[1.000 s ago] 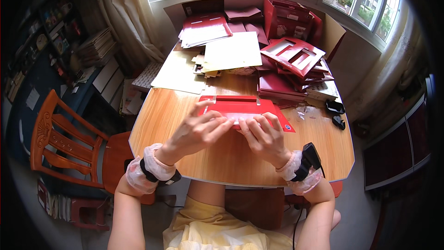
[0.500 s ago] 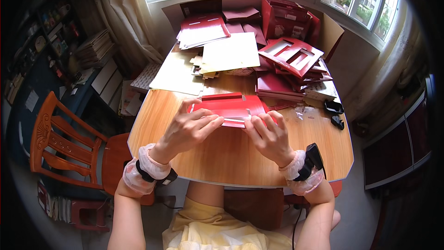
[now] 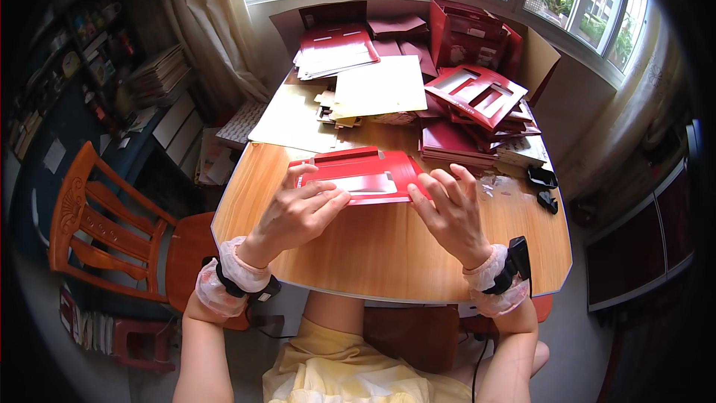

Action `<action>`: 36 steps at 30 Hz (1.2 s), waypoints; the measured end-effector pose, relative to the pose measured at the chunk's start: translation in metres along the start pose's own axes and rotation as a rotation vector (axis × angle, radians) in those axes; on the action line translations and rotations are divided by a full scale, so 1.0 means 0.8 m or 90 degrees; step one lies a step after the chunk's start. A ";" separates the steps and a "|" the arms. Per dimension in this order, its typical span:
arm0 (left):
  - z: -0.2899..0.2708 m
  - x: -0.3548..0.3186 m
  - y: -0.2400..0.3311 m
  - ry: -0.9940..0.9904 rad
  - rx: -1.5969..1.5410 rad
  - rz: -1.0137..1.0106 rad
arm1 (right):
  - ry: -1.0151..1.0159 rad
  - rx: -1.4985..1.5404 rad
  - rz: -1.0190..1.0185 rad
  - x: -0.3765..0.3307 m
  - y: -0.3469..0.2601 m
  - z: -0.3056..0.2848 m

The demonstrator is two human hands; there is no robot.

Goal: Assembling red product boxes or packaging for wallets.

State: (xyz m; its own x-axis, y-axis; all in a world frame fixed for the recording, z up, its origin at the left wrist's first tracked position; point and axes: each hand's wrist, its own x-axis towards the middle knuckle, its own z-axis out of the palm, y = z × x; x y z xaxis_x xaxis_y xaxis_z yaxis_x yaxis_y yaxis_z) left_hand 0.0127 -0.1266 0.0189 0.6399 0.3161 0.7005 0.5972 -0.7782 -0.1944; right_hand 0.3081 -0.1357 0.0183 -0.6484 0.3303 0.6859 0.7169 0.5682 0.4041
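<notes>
A flat red cardboard box blank with a pale window cut-out lies on the wooden table in front of me. My left hand rests on its near left edge, fingers bent over the card and pressing it. My right hand touches its near right corner with fingers spread. Both wrists wear pale frilled cuffs and black bands.
Stacks of red box blanks and cream sheets crowd the far half of the table under the window. Two small black objects lie at the right edge. An orange wooden chair stands to the left.
The red blank now looks narrower than a second ago, its near part folded. Both hands have shifted with it, the right fingers spreading at its corner.
</notes>
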 end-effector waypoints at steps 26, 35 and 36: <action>-0.036 -0.043 -0.017 -0.063 0.030 0.023 | 0.001 -0.011 -0.101 -0.007 -0.035 0.014; -0.022 -0.064 -0.066 -0.192 -0.385 -0.572 | 0.085 0.017 0.031 0.006 -0.036 -0.002; -0.015 -0.058 -0.047 -0.115 -0.581 -0.589 | 0.085 0.014 0.030 0.007 -0.036 -0.001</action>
State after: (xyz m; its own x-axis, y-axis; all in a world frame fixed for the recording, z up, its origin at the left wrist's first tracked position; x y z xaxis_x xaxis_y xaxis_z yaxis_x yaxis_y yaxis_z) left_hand -0.0448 -0.1185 0.0021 0.2699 0.9400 0.2087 0.3531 -0.2982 0.8868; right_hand 0.2840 -0.1504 0.0111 -0.5728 0.2551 0.7790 0.7394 0.5710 0.3567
